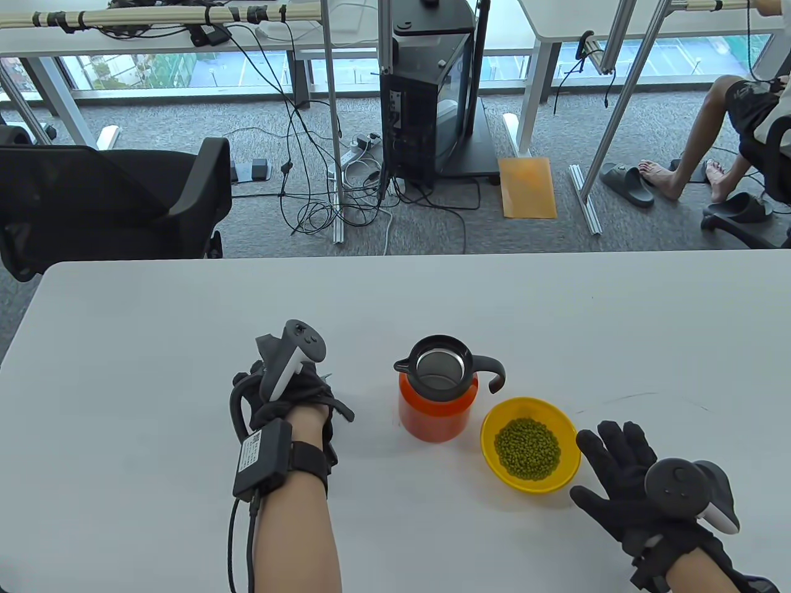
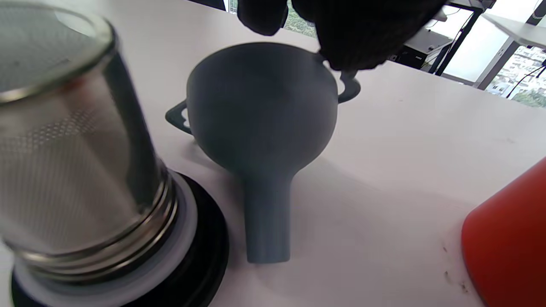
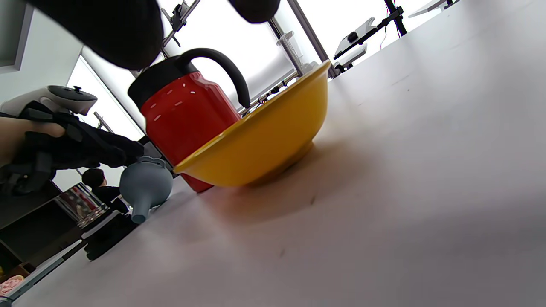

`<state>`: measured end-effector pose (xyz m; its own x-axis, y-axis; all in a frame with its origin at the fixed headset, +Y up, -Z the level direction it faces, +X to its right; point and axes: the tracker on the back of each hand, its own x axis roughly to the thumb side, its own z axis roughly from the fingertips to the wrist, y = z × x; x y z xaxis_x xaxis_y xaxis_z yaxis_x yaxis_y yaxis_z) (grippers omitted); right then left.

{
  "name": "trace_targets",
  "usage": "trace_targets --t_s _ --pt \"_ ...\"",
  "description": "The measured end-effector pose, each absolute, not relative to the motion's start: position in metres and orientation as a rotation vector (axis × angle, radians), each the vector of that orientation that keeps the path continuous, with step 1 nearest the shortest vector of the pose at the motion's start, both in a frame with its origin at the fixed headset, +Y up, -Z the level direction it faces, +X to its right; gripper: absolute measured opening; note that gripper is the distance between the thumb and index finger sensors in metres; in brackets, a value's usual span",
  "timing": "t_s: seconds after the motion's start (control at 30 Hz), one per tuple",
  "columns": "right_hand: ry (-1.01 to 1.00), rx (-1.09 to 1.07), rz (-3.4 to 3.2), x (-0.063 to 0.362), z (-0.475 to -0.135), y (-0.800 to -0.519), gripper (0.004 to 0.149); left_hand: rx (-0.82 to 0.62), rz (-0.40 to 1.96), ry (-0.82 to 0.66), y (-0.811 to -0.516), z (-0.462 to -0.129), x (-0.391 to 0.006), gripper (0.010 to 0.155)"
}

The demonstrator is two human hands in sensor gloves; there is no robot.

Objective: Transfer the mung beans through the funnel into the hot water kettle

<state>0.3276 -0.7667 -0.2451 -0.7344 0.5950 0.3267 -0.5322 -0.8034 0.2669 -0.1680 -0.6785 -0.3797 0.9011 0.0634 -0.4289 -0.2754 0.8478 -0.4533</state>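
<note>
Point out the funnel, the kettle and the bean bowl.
funnel (image 2: 260, 123): left wrist view, on the grey cone's outer wall.
kettle (image 1: 436, 415): table view, on the orange body below the open mouth.
bean bowl (image 1: 554, 412): table view, on the yellow rim's far right side.

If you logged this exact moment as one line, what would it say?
left hand: holds grey funnel by rim | right hand: open beside yellow bowl of mung beans | kettle: lid off

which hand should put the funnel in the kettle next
Left, probably. The left hand already grips the funnel by its rim beside the kettle; the right hand rests open beyond the bowl.
</note>
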Motion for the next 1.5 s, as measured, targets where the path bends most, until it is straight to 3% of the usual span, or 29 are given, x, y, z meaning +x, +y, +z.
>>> trace_targets --t_s 0.27,0.47,0.7,0.83,1.17,1.5 --pt "0.209 0.536 2.457 0.328 -0.246 -0.766 0.089 -0.541 0.081 0.432 -0.693 -0.397 -0.153 0.065" --pt "0.213 0.540 2.456 0.327 -0.246 -0.766 0.089 -0.514 0.149 0.406 -0.690 -0.396 -0.154 0.058" --pt "0.224 0.543 2.452 0.326 -0.246 -0.767 0.089 -0.372 0.279 0.376 -0.650 -0.388 -0.163 0.057" --pt "0.228 0.539 2.452 0.326 -0.245 -0.766 0.089 -0.305 0.236 0.315 -0.619 -0.384 -0.160 0.057" --pt "0.228 0.539 2.442 0.325 -0.245 -0.766 0.089 -0.098 0.320 0.178 -0.543 -0.374 -0.133 0.052" --pt "0.223 0.546 2.437 0.325 -0.246 -0.766 0.089 0.021 0.419 -0.015 -0.525 -0.366 -0.087 0.051"
